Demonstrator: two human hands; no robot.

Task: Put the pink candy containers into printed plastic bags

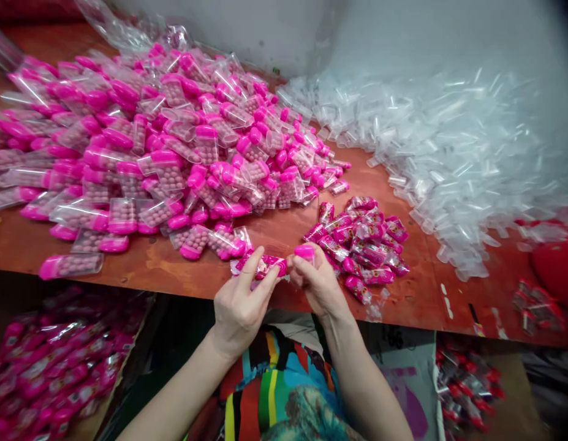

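My left hand [241, 300] pinches a small candy tube with a printed pink label [264, 266] at the near edge of the brown table [284, 233]. My right hand [317, 283] grips the same tube's pink capped end [304, 251]. Both hands are closed on it, just above the table edge. A small heap of labelled tubes [361, 242] lies right beside my right hand. A big pile of unlabelled clear tubes with pink caps [155, 147] spreads across the left half of the table.
A mound of clear plastic sleeves [453, 147] fills the right back of the table. Below the table edge, a box of finished pink tubes [49, 361] sits at the left and red-capped ones [467, 380] at the right. Red items [554, 263] lie far right.
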